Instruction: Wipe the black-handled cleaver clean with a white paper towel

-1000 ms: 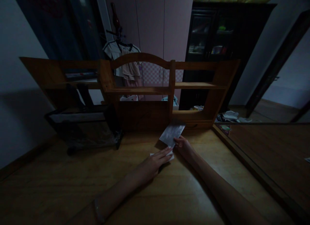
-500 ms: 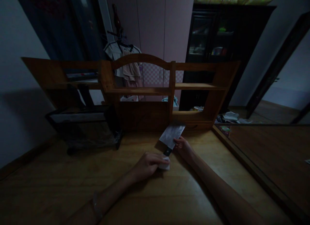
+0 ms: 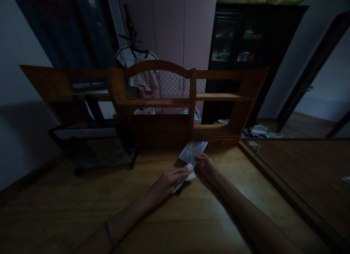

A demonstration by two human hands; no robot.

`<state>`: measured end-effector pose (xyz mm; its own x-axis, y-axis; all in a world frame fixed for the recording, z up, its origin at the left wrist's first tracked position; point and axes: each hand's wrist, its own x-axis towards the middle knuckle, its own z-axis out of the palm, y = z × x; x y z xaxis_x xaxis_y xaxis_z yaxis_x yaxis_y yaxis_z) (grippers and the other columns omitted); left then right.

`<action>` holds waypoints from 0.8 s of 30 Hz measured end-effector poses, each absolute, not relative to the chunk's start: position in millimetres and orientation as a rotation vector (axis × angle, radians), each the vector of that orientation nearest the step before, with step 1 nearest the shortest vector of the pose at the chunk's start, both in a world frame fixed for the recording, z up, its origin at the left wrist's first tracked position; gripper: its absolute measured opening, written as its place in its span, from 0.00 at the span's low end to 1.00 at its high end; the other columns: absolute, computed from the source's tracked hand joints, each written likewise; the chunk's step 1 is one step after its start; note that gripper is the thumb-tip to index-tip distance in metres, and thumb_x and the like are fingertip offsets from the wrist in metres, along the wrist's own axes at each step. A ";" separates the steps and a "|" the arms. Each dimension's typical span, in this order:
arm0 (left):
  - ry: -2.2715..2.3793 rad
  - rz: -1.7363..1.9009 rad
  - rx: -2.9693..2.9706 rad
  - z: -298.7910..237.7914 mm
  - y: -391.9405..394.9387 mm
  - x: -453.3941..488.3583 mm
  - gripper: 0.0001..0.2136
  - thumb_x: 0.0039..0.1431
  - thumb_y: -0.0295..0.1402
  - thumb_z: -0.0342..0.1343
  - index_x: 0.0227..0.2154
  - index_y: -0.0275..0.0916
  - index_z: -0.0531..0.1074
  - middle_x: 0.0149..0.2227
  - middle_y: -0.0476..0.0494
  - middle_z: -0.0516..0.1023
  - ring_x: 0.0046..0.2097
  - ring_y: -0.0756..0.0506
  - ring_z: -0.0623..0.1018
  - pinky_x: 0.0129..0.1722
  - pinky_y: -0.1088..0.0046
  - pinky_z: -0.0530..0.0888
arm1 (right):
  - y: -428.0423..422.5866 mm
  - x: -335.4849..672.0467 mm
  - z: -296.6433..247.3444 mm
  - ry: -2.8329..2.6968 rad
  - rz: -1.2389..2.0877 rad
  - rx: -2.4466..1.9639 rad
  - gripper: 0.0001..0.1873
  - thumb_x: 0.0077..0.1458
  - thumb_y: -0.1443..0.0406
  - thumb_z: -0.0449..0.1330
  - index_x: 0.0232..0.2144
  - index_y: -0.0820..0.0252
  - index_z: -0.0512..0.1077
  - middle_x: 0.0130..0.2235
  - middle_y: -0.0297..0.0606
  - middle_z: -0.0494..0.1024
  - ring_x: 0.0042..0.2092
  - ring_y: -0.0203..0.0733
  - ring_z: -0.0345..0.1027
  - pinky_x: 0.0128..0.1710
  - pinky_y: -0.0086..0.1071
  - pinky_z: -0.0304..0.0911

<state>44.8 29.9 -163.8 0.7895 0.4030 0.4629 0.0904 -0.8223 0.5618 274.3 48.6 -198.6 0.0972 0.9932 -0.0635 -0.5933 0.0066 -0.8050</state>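
Note:
A cleaver (image 3: 193,151) with a broad grey blade and a dark handle is held just over the wooden table (image 3: 153,225). My right hand (image 3: 207,167) pinches the blade's right edge close to the handle. In my left hand (image 3: 168,181) is a white cloth or tissue (image 3: 190,172), pressed against the upper part of the handle. The cloth and fingers cover much of the handle, and its dark lower end shows beneath them.
At the left of the table stands a dark knife block (image 3: 94,144) with black handles sticking up. A wooden shelf rack (image 3: 161,102) runs along the back. On the right, past a raised edge, lies another brown surface (image 3: 303,166). Clothes (image 3: 142,71) hang behind the rack.
My left hand has moved the white cloth up the handle toward the blade, uncovering the handle's lower end. My right hand keeps its hold on the blade. The view has shifted slightly.

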 end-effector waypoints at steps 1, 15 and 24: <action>0.356 0.774 2.463 -164.6 30.9 43.7 0.24 0.64 0.22 0.49 0.61 0.48 0.62 0.61 0.44 0.67 0.60 0.44 0.68 0.59 0.63 0.68 | 49.0 274.7 -199.2 -0.641 1.385 -0.803 0.11 0.46 0.73 0.62 0.34 0.59 0.74 0.33 0.35 0.80 0.30 0.35 0.73 0.31 0.26 0.68; 0.261 0.712 2.302 -164.4 36.9 37.9 0.17 0.56 0.20 0.53 0.44 0.45 0.79 0.47 0.47 0.80 0.51 0.45 0.78 0.52 0.68 0.73 | 48.9 274.7 -196.2 -0.602 1.392 -0.821 0.11 0.44 0.75 0.62 0.32 0.58 0.74 0.31 0.35 0.81 0.29 0.36 0.74 0.30 0.28 0.69; 0.282 0.301 1.984 -140.6 51.7 15.5 0.16 0.50 0.20 0.53 0.34 0.42 0.82 0.36 0.45 0.83 0.43 0.43 0.81 0.42 0.70 0.77 | 49.0 274.5 -197.9 -0.636 1.397 -0.803 0.12 0.45 0.74 0.64 0.35 0.58 0.74 0.34 0.36 0.81 0.32 0.37 0.75 0.32 0.27 0.71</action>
